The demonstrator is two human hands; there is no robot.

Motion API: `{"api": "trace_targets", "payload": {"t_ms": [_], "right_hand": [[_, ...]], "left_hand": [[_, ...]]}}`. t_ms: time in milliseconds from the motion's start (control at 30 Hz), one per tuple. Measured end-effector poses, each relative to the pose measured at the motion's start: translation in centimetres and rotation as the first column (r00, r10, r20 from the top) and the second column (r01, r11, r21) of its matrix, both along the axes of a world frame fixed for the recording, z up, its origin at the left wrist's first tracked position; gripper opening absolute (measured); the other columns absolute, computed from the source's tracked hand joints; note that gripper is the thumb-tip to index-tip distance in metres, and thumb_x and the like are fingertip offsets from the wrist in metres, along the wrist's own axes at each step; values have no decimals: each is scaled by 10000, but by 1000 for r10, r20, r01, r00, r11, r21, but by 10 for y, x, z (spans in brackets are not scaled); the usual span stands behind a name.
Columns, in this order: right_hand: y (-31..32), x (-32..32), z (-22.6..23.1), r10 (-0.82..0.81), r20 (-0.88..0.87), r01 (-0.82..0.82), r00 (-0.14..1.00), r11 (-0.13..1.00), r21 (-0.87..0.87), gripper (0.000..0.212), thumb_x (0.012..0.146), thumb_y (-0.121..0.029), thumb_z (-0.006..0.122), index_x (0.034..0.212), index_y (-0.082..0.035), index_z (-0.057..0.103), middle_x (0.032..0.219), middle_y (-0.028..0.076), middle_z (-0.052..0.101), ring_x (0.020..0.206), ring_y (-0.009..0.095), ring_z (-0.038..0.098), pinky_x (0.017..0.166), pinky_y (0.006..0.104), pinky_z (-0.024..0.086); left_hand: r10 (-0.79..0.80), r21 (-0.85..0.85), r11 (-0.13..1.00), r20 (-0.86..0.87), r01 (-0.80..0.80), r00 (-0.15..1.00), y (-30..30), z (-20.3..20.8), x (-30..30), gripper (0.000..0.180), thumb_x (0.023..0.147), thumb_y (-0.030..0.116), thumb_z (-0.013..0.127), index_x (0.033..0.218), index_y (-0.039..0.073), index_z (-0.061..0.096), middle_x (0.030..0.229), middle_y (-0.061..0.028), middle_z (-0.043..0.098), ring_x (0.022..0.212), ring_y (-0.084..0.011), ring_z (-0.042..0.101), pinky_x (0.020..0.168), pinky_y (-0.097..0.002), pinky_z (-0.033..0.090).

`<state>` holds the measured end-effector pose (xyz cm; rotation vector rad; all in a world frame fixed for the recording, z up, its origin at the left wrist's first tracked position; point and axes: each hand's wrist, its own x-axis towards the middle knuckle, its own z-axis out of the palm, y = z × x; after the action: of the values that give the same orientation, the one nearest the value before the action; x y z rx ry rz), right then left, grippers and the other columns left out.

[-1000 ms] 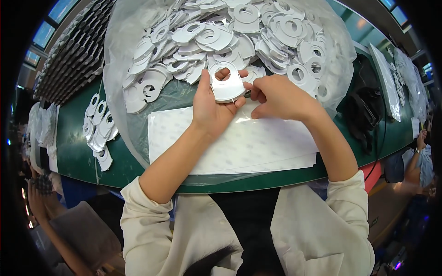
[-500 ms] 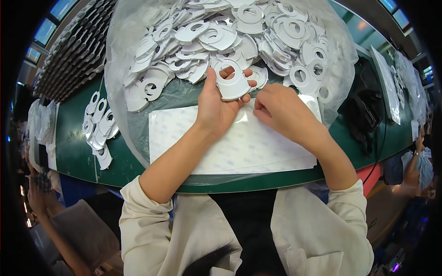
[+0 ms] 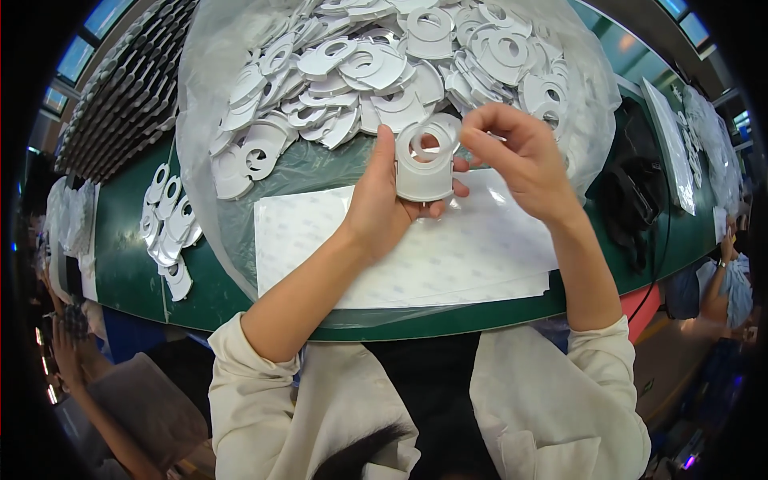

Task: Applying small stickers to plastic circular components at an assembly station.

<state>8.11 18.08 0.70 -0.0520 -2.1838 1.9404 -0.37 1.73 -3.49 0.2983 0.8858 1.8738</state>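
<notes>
My left hand (image 3: 374, 204) holds a white plastic part (image 3: 424, 181), a plate with a round hole at its far end and a curved near edge. The thumb lies along its left side, and fingertips show past its right side. Close by on the right, my right hand (image 3: 522, 164) is raised with thumb and forefinger pinched together beside the ring end. Whatever is between those fingertips is too small to make out. Beneath both hands lies a stack of white glossy sheets (image 3: 320, 260) with faint marks.
A heap of similar white parts (image 3: 328, 100) fills a clear plastic bag (image 3: 196, 152) on the green table (image 3: 120, 256). Several parts (image 3: 170, 228) lie at the left. Stacked grey trays (image 3: 120, 96) stand far left; a black bag-like item (image 3: 632, 200) sits at right. Other people are at both sides.
My right hand has lifted and moved right and away from me, its fingers now pinched near the part's ring end. My left hand has shifted slightly right and nearer, turning the part more upright.
</notes>
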Motion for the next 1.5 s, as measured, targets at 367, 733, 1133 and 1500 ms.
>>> {"api": "trace_targets", "payload": {"t_ms": [367, 733, 1133, 1500], "right_hand": [[-1, -31, -47, -12, -128, -12, 992, 984, -180, 219, 781, -198, 640, 788, 14, 694, 633, 58, 644, 509, 106, 572, 483, 271, 468], [-2, -45, -59, -183, -318, 152, 930, 981, -122, 165, 726, -176, 656, 648, -38, 702, 557, 48, 641, 469, 135, 590, 457, 297, 459], [7, -69, -59, -190, -393, 186, 900, 981, -50, 224, 640, -239, 699, 555, -37, 648, 496, 62, 579, 463, 169, 532, 472, 347, 410], [14, -62, -61, -104, -353, 17, 930, 970, -241, 180, 721, -168, 682, 642, -7, 687, 590, 57, 646, 544, 118, 613, 503, 276, 466]], "left_hand": [[282, -73, 957, 0, -282, 959, 12, -4, 3, 438, 956, 474, 375, 1141, 103, 515, 1048, -67, 594, 880, -271, 599, 632, -349, 479], [-36, 185, 982, -23, 40, 999, 0, -32, -41, 448, 981, 335, 347, 1259, -16, 375, 1146, -159, 465, 936, -244, 454, 608, -292, 381], [-76, 182, 981, 41, 68, 996, 5, -20, -32, 410, 989, 309, 392, 1279, 19, 376, 1149, -119, 465, 958, -217, 451, 613, -278, 357], [-137, 207, 970, 47, 124, 989, 13, -15, -9, 406, 983, 331, 418, 1262, 37, 393, 1092, -87, 478, 932, -203, 468, 616, -258, 382]]}}
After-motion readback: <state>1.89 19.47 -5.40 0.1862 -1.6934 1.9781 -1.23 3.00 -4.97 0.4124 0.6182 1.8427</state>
